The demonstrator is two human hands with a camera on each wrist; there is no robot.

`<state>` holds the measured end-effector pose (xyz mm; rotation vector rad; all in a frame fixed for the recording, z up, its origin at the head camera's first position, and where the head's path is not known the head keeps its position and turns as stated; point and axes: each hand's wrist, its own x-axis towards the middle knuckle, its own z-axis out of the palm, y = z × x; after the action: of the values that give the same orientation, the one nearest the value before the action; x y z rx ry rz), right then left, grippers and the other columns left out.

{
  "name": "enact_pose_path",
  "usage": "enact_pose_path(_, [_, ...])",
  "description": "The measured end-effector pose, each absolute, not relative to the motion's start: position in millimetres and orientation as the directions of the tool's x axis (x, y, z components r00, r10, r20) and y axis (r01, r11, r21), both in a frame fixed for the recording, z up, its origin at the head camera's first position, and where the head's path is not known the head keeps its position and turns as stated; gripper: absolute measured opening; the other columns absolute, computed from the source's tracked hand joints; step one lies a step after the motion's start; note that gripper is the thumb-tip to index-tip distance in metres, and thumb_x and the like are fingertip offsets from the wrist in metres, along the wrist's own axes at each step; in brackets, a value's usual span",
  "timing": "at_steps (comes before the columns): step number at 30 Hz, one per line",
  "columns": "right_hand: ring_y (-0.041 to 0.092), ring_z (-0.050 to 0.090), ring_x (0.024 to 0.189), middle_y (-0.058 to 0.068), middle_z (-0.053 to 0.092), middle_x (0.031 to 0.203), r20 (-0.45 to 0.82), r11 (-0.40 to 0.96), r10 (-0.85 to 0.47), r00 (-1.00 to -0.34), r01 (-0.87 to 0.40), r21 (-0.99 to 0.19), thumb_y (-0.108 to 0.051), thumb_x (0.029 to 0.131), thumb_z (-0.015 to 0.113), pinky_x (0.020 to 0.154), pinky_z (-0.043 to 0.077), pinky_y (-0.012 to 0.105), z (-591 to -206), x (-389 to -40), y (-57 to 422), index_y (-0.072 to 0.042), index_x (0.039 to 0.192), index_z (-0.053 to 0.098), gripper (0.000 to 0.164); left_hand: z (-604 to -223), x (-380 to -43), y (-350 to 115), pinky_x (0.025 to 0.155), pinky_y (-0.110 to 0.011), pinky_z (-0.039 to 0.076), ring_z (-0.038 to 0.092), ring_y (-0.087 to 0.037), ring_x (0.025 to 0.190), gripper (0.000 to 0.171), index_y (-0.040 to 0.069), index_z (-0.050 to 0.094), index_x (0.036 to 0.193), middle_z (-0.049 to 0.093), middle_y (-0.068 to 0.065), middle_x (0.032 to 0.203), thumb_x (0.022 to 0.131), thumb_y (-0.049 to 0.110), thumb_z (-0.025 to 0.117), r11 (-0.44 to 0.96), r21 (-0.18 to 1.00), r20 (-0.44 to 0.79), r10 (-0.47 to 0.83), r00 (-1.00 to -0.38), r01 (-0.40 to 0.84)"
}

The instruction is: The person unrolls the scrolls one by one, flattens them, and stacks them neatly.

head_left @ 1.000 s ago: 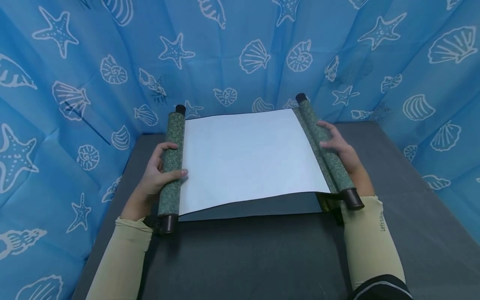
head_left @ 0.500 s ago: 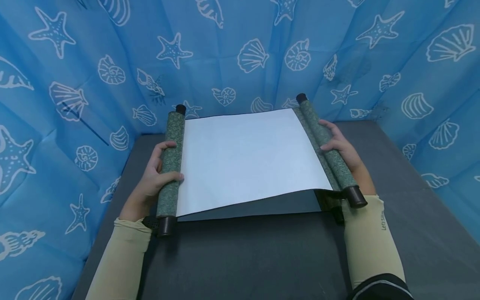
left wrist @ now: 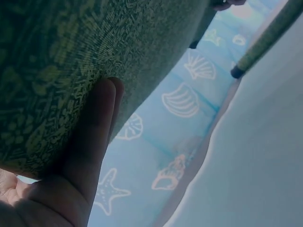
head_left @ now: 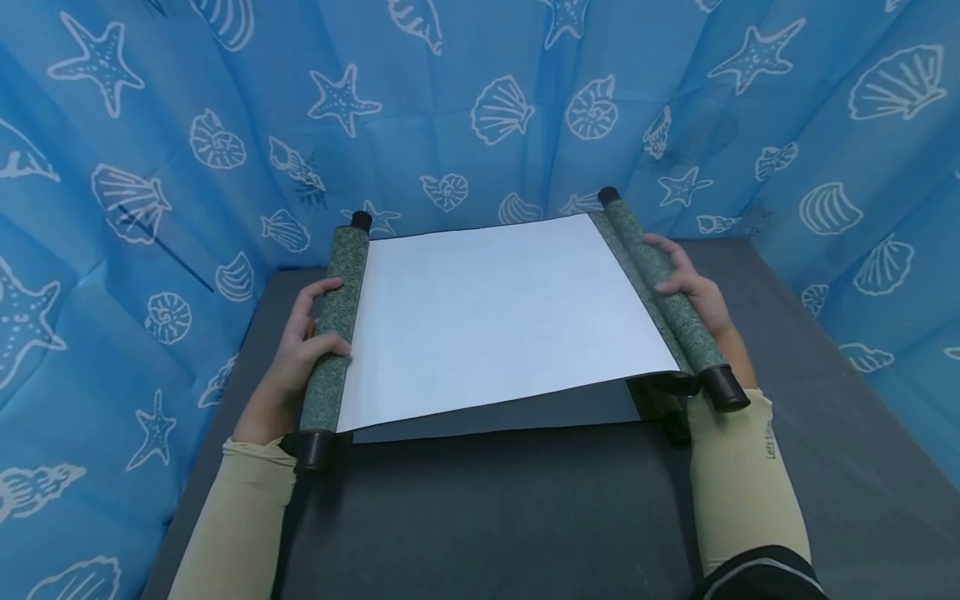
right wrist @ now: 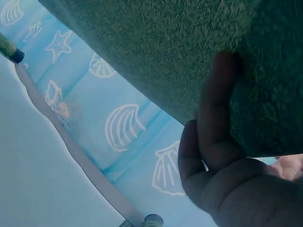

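Observation:
A scroll (head_left: 495, 308) with a white sheet is spread between two green speckled rollers with dark end caps. My left hand (head_left: 296, 358) grips the left roller (head_left: 333, 325), thumb on its near side and index finger higher up. The right hand (head_left: 697, 292) holds the right roller (head_left: 663, 292) from its outer side, with a flat green strip along the sheet beside it. Both wrist views show a hand's fingers against green patterned scroll material (left wrist: 109, 42), close up. The rest of each hand is partly hidden behind the rollers.
Below the scroll shows a shaded grey sheet (head_left: 495, 417) with a dark front edge. A dark yellowish-green roll (head_left: 654, 402) lies at its right end. The dark grey table (head_left: 487, 517) meets a blue shell-patterned curtain (head_left: 435, 108) at the back and sides.
The hands have moved slightly apart, the left roller to the left and the right roller to the right. More white sheet shows between them. The lower sheet has stayed in place.

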<state>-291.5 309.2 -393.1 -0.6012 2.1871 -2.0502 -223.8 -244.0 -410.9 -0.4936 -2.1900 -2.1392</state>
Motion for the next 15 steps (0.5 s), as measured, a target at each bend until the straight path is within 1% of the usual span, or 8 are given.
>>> enact_pose_path(3, [0.031, -0.010, 0.166, 0.017, 0.003, 0.177, 0.210, 0.039, -0.337, -0.918, -0.236, -0.971, 0.000, 0.102, 0.037, 0.125, 0.010, 0.040, -394.2, -291.8, 308.2, -0.013, 0.166, 0.032, 0.065, -410.8, -223.8, -244.6, 0.067, -0.026, 0.058, 0.065, -0.012, 0.087, 0.084, 0.017, 0.034, 0.161, 0.063, -0.007, 0.113, 0.086, -0.017, 0.052, -0.017, 0.968, 0.248, 0.180, -0.952, 0.249])
enact_pose_path(5, [0.031, -0.009, 0.166, 0.016, 0.006, 0.177, 0.206, 0.041, -0.339, -0.918, -0.233, -0.972, -0.001, 0.103, 0.037, 0.126, 0.006, 0.044, -394.9, -291.6, 308.3, -0.014, 0.165, 0.035, 0.064, -410.8, -223.6, -244.7, 0.069, -0.024, 0.056, 0.063, -0.011, 0.088, 0.083, 0.015, 0.035, 0.159, 0.060, -0.004, 0.117, 0.085, -0.017, 0.053, 0.006, 0.968, 0.247, 0.177, -0.953, 0.252])
enact_pose_path(7, [0.030, -0.010, 0.166, 0.014, 0.007, 0.177, 0.202, 0.043, -0.343, -0.917, -0.231, -0.972, -0.002, 0.103, 0.037, 0.127, 0.001, 0.049, -395.3, -291.5, 308.4, -0.015, 0.165, 0.037, 0.063, -410.5, -223.1, -244.1, 0.069, -0.026, 0.055, 0.060, -0.016, 0.085, 0.081, 0.015, 0.035, 0.157, 0.057, -0.007, 0.118, 0.085, -0.016, 0.057, 0.063, 0.966, 0.235, 0.178, -0.955, 0.250])
enact_pose_path(9, [0.030, -0.009, 0.166, 0.015, 0.007, 0.177, 0.203, 0.042, -0.346, -0.916, -0.231, -0.972, -0.002, 0.103, 0.037, 0.127, -0.001, 0.052, -395.7, -291.8, 308.9, -0.015, 0.164, 0.038, 0.062, -410.0, -222.5, -243.2, 0.082, -0.031, 0.051, 0.056, -0.020, 0.108, 0.081, 0.014, 0.033, 0.155, 0.048, -0.010, 0.137, 0.085, -0.013, 0.063, 0.132, 0.962, 0.211, 0.185, -0.960, 0.237])
enact_pose_path(12, [0.031, -0.009, 0.166, 0.017, 0.008, 0.176, 0.206, 0.043, -0.346, -0.915, -0.235, -0.971, -0.001, 0.103, 0.037, 0.127, 0.003, 0.048, -396.0, -292.0, 309.8, -0.014, 0.164, 0.038, 0.062, -409.0, -221.8, -242.3, 0.109, -0.052, 0.041, 0.032, -0.034, 0.148, 0.084, 0.015, 0.029, 0.156, 0.023, -0.012, 0.163, 0.087, -0.004, 0.074, 0.215, 0.960, 0.142, 0.182, -0.973, 0.180])
enact_pose_path(13, [0.032, -0.008, 0.166, 0.018, 0.008, 0.176, 0.207, 0.044, -0.344, -0.916, -0.236, -0.971, 0.000, 0.103, 0.036, 0.126, 0.006, 0.046, -396.1, -292.2, 310.1, -0.013, 0.164, 0.038, 0.062, -408.7, -221.6, -242.2, 0.114, -0.060, 0.034, 0.015, -0.035, 0.157, 0.086, 0.016, 0.028, 0.156, 0.010, -0.008, 0.170, 0.087, -0.001, 0.077, 0.224, 0.962, 0.118, 0.177, -0.977, 0.157])
enact_pose_path(14, [0.032, -0.008, 0.166, 0.017, 0.008, 0.176, 0.199, 0.045, -0.341, -0.919, -0.228, -0.973, -0.001, 0.104, 0.037, 0.125, 0.008, 0.043, -396.3, -292.3, 310.4, -0.014, 0.164, 0.039, 0.062, -408.5, -221.4, -242.1, 0.119, -0.066, 0.024, -0.002, -0.034, 0.162, 0.088, 0.017, 0.027, 0.157, -0.002, -0.003, 0.174, 0.088, 0.001, 0.079, 0.228, 0.964, 0.101, 0.172, -0.980, 0.140])
enact_pose_path(15, [0.031, -0.006, 0.166, 0.017, 0.008, 0.176, 0.194, 0.055, -0.334, -0.922, -0.224, -0.973, -0.001, 0.104, 0.038, 0.123, 0.013, 0.040, -396.3, -292.4, 310.4, -0.015, 0.163, 0.040, 0.061, -408.2, -221.2, -242.1, 0.122, -0.072, 0.018, -0.009, -0.036, 0.163, 0.089, 0.019, 0.027, 0.157, -0.005, -0.002, 0.176, 0.088, 0.003, 0.081, 0.227, 0.966, 0.083, 0.163, -0.983, 0.119])
